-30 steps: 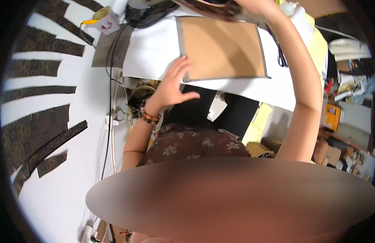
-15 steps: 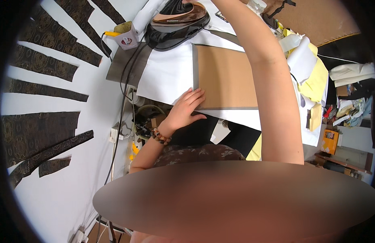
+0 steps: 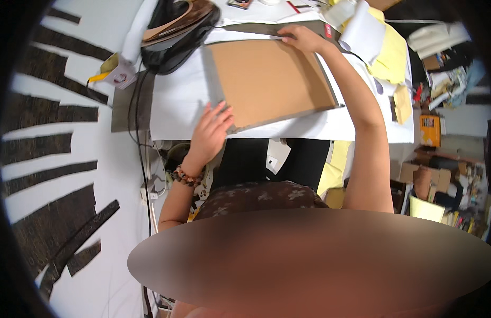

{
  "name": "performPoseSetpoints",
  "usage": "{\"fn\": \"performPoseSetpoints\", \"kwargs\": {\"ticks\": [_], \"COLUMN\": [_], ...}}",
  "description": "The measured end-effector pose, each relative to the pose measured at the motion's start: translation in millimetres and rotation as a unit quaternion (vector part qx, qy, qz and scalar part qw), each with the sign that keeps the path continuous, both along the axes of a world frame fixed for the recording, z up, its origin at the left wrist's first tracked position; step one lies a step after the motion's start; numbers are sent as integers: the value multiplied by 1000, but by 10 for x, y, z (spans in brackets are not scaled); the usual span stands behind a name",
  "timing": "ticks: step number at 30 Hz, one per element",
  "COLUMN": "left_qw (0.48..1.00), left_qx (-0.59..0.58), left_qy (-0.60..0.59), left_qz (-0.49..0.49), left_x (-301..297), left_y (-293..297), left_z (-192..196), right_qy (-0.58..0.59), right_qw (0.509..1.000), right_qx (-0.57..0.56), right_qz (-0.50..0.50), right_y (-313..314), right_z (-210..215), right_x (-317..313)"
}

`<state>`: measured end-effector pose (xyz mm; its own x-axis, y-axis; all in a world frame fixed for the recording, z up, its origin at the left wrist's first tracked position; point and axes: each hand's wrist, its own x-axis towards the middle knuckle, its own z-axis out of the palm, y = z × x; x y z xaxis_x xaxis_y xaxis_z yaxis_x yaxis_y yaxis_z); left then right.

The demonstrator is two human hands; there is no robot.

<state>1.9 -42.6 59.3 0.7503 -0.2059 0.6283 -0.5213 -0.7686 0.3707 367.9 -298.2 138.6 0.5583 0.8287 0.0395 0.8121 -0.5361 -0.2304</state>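
Note:
A flat brown board (image 3: 272, 79) with a grey border lies at a slant on white sheeting on the table. My left hand (image 3: 211, 132) rests at its near left corner, fingers stretched out and a bead bracelet on the wrist. At the far edge, toward the right corner, my right hand (image 3: 304, 40) has its thumb and fingers pinched on the board. A shadow under the near right part suggests that side is a little raised. Left of the board stands a black and bronze iron (image 3: 184, 40), partly cut off by the picture's upper rim.
A white box (image 3: 121, 77) with a yellow-tipped thing stands by the wall, beside black cables (image 3: 136, 100). Patterned dark fabric strips (image 3: 41, 146) hang on the left wall. White rolled paper (image 3: 362, 32) and yellow sheets (image 3: 388, 58) lie at the right.
My right hand has come into view at the board's far edge; before, that arm reached out past the upper rim. The board has turned at a slant. The view has shifted too.

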Motion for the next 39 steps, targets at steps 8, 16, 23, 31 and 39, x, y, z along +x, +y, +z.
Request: {"fn": "performPoseSetpoints", "kwargs": {"ticks": [8,16,23,31,39], "left_qw": [836,748,602,604,628], "left_qx": [-408,-576,-631,-545,-527], "left_qy": [-364,-212,-52,85,188], "left_qz": [-47,-252,-487,-575,-542], "left_x": [1223,1817,1547,1221,867], "left_y": [80,537,348,-9,-241], "left_z": [1409,1873,1969,1878,1630], "right_qy": [-121,-111,-149,42,303], "right_qw": [931,901,923,920,714], "right_qx": [115,-20,27,44,599], "right_qz": [-326,-418,-354,-388,-202], "right_y": [-1813,-2273,-1624,-1542,-1192], "right_z": [301,-796,-955,-782,-217], "right_x": [-53,-856,-260,-336,-2837]}}
